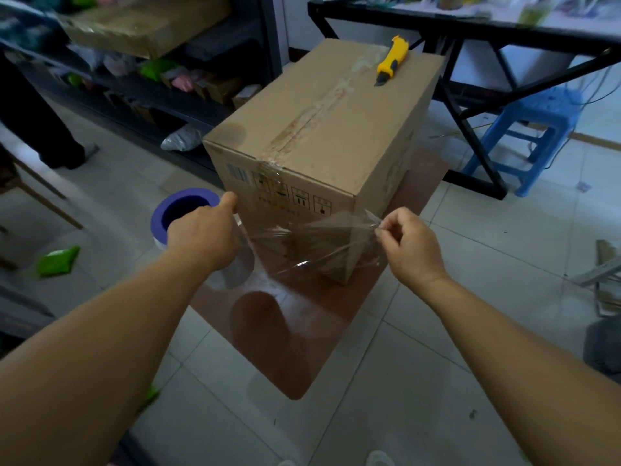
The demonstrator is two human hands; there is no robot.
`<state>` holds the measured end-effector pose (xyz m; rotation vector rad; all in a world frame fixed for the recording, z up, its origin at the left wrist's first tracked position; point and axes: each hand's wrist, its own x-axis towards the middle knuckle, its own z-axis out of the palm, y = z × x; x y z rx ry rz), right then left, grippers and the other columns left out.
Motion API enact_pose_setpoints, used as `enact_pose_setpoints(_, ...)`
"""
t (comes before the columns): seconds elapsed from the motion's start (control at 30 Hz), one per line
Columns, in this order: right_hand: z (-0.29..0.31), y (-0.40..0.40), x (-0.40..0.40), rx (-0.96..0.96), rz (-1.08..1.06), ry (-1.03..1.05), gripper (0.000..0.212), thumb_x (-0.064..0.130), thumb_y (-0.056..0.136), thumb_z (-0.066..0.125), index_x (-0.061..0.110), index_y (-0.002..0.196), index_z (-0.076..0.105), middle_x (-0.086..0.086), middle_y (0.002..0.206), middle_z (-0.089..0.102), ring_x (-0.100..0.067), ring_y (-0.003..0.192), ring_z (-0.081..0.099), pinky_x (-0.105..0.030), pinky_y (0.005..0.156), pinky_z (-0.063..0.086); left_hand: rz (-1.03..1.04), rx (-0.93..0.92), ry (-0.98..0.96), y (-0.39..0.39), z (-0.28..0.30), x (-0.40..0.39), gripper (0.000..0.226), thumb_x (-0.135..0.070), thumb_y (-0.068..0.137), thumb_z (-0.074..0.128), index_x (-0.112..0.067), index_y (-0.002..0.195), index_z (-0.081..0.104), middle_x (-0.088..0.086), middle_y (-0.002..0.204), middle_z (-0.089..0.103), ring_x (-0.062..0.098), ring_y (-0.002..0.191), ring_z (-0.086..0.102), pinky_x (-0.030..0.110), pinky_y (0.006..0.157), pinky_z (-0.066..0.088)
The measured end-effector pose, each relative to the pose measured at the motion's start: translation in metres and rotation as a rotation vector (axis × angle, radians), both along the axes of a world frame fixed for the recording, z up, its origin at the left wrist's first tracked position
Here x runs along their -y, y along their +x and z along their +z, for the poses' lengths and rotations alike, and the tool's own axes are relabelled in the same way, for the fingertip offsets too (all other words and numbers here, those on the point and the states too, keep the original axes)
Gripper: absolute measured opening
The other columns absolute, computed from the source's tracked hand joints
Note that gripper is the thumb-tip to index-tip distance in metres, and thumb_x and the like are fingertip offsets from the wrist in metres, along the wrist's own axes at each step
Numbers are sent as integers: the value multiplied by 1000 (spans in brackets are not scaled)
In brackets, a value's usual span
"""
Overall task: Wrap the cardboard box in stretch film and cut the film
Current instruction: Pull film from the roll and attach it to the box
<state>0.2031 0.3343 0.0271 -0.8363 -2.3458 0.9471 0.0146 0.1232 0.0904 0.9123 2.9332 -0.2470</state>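
— How many boxes is the person working on?

— One cardboard box (322,129) is standing on a brown mat (285,331), toward the mat's far end. One yellow knife (391,60) is lying on the box's top, near its far right corner. One film roll (208,240) with a purple core is standing upright beside the box's near left edge.

— And the hands?

— Two are showing. The left hand (201,237) is gripping the roll, thumb pointing up toward the box. The right hand (408,243) is pinching the loose end of the stretch film (312,237) between curled fingers, just beside the box's near right corner. The clear sheet is stretching between the two hands, across the lower part of the box's near face.

— Is any writing showing?

— One barcode label (239,172) is sitting at the near face's upper left, and four small handling symbols are running in a row beside it. The line of print under them is too small to read. A strip of clear tape is running along the top seam.

— Anything else nearby?

— One blue stool (524,136) is standing under a black-framed table (470,25), well apart on the right.
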Motion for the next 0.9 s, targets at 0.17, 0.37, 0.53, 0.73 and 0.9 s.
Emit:
enact_pose_setpoints(0.17,1,-9,-6,1,-29,-8,9,16,88,60,17,83,53,5,80,53,-13,73,50,-23,63,35,-24,-30,7,-10,8,-10,36,-13,90,52,-19,120,34,9,66,55,26,56,57,43,59,56)
enact_pose_setpoints(0.37,2,-9,-10,25,-5,41,5,16,89,58,15,85,55,3,84,55,-12,74,49,-13,59,34,-49,-45,24,-17,8,-15,36,-13,90,51,-20,121,35,8,66,53,26,57,56,43,59,56)
enact_pose_setpoints(0.53,1,-10,-4,11,27,71,9,15,88,59,17,81,54,7,79,51,-6,68,45,-18,59,34,-51,-81,13,-27,9,-14,33,-13,91,51,-21,118,35,8,66,52,26,56,55,42,59,55)
enact_pose_setpoints(0.73,-6,-3,5,-62,259,328,15,8,85,55,15,91,66,5,79,43,-7,57,39,-9,53,29,-71,-84,-15,-34,5,-6,32,-14,91,51,-23,116,34,7,65,52,24,54,54,40,56,55)
enact_pose_setpoints(0.9,-5,-9,5,-101,177,254,30,13,88,50,20,111,68,3,80,43,-6,60,38,-9,55,28,-55,-51,17,-35,4,-6,34,-16,92,51,-23,121,35,8,67,50,25,57,54,40,57,55)
